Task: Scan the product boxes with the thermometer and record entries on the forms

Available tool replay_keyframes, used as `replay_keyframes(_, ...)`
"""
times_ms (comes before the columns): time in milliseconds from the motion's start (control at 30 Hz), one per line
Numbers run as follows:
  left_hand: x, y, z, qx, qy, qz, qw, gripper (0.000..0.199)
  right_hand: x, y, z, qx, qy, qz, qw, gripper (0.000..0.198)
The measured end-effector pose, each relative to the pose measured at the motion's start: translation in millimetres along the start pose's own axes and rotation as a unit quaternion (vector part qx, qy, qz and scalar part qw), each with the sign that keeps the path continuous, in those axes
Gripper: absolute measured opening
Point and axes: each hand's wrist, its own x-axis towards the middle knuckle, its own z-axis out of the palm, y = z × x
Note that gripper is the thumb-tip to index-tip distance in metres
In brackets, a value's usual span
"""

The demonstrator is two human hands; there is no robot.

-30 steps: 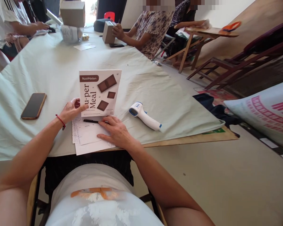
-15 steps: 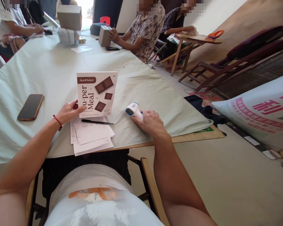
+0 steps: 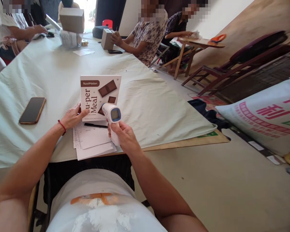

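A white and brown meal box stands upright on the table, its printed front facing me. My left hand grips its lower left edge, thumb on the front and fingers behind. In my right hand is a white infrared thermometer with a blue-rimmed screen, held by its handle. It is raised before the box's lower right part and hides some of the print. Beneath lie several sheets of paper and a black pen, partly covered by the right hand.
A phone lies to the left on the cloth-covered table. Farther back are a cardboard box and a person holding a small box. To the right are a folding chair and a printed sack.
My right hand has lifted the thermometer off the table and brought it left, in front of the box. My left hand and the box have hardly moved.
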Motion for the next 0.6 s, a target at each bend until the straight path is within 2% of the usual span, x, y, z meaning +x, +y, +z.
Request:
replay_keyframes(100, 1.4, -5.7, 3.5, -0.021, 0.008, 0.014, 1.0, 0.07, 1.2, 17.9, 1.6, 0.008, 0.01, 0.038, 0.999, 0.058)
replay_keyframes(200, 2.3, -9.1, 6.1, -0.054, 0.015, 0.025, 0.998, 0.063, 3.0, 28.0, 2.8, -0.001, 0.03, 0.03, 0.999, 0.055)
replay_keyframes(300, 2.6, -9.4, 7.4, -0.069, 0.015, 0.025, 0.997, 0.06, 3.1, 29.3, 6.3, -0.007, 0.053, 0.027, 0.998, 0.053)
replay_keyframes(600, 3.2, -9.8, 5.9, -0.074, 0.009, 0.03, 0.997, 0.061, 2.8, 25.6, 7.4, -0.007, 0.048, 0.028, 0.998, 0.05)
